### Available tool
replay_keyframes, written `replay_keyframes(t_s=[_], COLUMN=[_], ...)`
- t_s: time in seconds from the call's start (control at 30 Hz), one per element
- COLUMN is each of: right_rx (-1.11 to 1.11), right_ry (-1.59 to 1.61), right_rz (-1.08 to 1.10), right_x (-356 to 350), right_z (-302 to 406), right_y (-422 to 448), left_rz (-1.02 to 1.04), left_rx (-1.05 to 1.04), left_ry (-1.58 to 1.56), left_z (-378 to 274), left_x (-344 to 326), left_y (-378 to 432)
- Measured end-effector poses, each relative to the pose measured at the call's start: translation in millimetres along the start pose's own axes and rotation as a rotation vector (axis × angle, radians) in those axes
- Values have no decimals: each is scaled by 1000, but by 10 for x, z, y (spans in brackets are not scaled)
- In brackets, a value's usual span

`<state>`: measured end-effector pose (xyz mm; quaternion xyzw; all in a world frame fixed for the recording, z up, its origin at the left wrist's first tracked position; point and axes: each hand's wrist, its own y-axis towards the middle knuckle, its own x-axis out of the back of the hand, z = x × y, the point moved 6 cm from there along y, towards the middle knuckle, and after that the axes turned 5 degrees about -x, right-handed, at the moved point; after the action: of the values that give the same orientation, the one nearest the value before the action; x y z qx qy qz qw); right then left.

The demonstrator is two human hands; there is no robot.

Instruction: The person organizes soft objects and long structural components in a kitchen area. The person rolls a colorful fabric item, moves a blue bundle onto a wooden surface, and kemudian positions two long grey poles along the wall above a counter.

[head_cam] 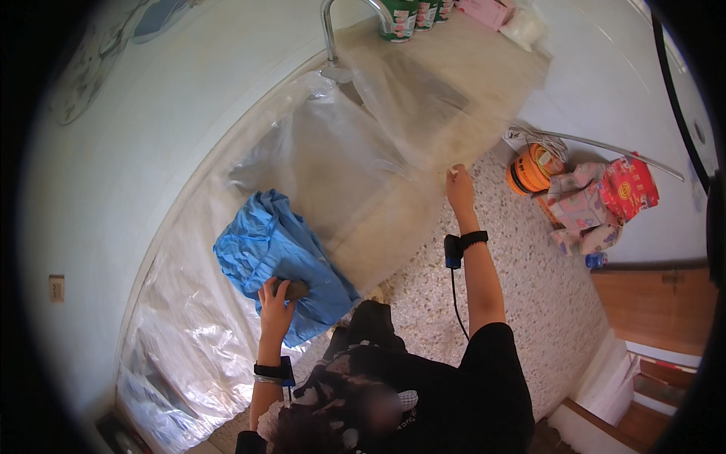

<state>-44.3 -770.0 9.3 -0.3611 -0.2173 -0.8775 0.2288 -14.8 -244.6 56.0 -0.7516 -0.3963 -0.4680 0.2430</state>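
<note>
My left hand (276, 309) is curled around a small brown object (296, 290), possibly a roll of tape, on top of a crumpled blue cloth or sheet (272, 238). That blue bundle lies over the near edge of a counter covered in clear plastic sheeting (363, 210). Farther right, my right hand (460, 190) is at the counter's front edge, its fingertips pinching a small pale piece (454, 169). Whether this piece belongs to the sheeting's edge, I cannot tell. Both wrists wear black straps with small boxes.
A curved faucet (329, 34) rises behind the sheeting, near green tubs (399, 22) and a pink box (486, 11). On the speckled floor (420, 301) stand an orange bucket (527, 173), a red bag (628, 187) and a blue can (596, 260). A metal rod (618, 150) leans there.
</note>
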Motion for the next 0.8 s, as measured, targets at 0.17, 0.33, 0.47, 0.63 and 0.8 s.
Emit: replay_keyframes(t_s=[0.17,0.33,0.47,0.63,0.8], right_rx=[-177,-141,-154,-181,162], right_ry=[285,228,259,-178,314], right_rz=[-25,-144,-183,-278,-44], right_x=[-323,-361,-291,-16,-1], right_z=[-132,-211,-311,210,914], right_y=[236,289,212,-35,-762], left_rz=[20,1,-34,-61,-369], left_rx=[-9,-12,-45,-33,84], left_ry=[7,-28,-26,-63,-206], left_z=[-26,43,51,91,405], left_x=[1,-16,-35,54,469], left_y=[49,22,10,-14,-272])
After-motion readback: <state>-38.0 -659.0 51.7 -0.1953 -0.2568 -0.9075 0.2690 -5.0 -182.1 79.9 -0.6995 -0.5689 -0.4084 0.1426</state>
